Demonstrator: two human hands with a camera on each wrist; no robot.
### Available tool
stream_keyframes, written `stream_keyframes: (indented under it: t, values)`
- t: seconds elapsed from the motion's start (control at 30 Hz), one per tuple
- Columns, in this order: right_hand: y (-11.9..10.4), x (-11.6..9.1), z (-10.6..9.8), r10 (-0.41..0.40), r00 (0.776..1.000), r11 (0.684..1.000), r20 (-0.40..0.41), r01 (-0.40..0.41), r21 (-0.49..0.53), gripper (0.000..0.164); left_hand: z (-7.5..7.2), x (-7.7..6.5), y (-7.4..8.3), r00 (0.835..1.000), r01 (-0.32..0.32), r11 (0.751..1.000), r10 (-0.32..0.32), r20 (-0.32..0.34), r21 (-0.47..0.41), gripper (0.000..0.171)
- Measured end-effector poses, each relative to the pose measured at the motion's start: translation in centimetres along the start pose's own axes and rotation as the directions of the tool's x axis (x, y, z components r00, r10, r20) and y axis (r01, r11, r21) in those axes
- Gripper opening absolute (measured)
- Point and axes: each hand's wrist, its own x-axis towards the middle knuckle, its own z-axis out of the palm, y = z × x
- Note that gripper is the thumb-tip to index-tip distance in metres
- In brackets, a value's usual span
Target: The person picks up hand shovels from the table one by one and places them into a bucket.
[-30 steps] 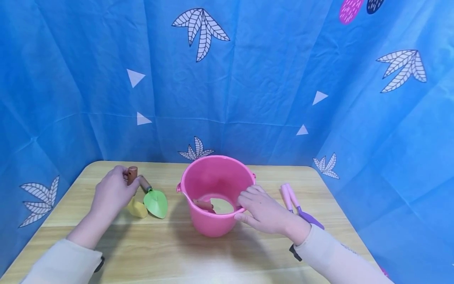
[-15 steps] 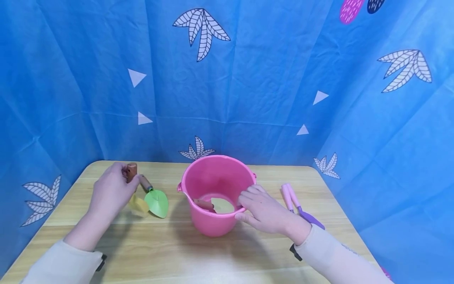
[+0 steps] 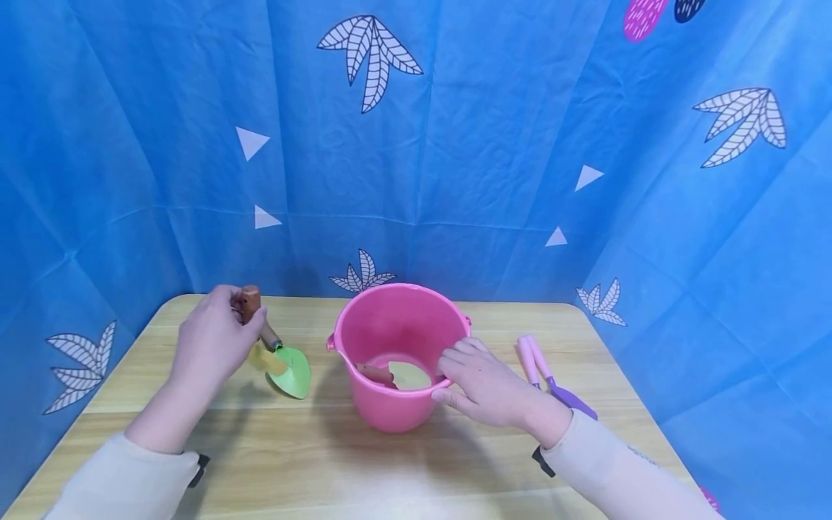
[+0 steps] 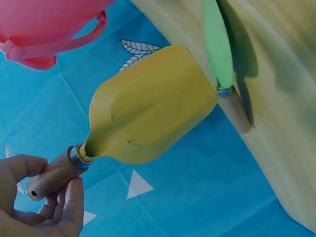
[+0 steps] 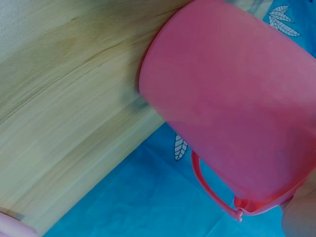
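My left hand (image 3: pixel 211 336) pinches the brown wooden handle of a yellow garden trowel (image 4: pixel 153 106) between thumb and fingers. Its blade hangs down over the table, overlapping a green trowel (image 3: pixel 295 374) in the head view. That green one lies on the tabletop, wooden handle pointing away. At the table's middle stands a pink bucket (image 3: pixel 383 412), upright. My right hand (image 3: pixel 477 383) grips its near right rim, fingers over the edge and thumb outside. Inside the bucket lie a brown wooden handle (image 3: pixel 375 374) and a pale yellow blade (image 3: pixel 409 375), partly hidden by the front wall.
Right of the bucket, two pink-handled tools lie side by side, with a purple blade (image 3: pixel 573 401) showing. The wooden table (image 3: pixel 292 462) ends at a blue patterned cloth (image 3: pixel 416 159) hanging behind and on both sides. In the right wrist view, the bucket's handle (image 5: pixel 210 192) hangs beside it.
My left hand has lifted the yellow trowel and moved slightly right, so its blade now crosses the green trowel. The right hand and bucket have stayed put.
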Motion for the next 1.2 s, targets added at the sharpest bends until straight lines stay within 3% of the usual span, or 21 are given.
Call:
stream_keyframes:
  t: [0.73, 1.2]
  values:
    - [0.1, -0.1, 0.1, 0.010, 1.000, 1.000, -0.004, -0.010, 0.004, 0.038, -0.5, 0.9, 4.3, 1.000, 0.028, 0.995, -0.027, 0.006, -0.091, 0.042]
    - [0.0, 0.0, -0.2, 0.025, 1.000, 0.999, 0.011, -0.025, 0.019, 0.040, -0.7, 1.7, 6.8, 0.998, -0.049, 0.994, 0.044, -0.047, -0.096, 0.038]
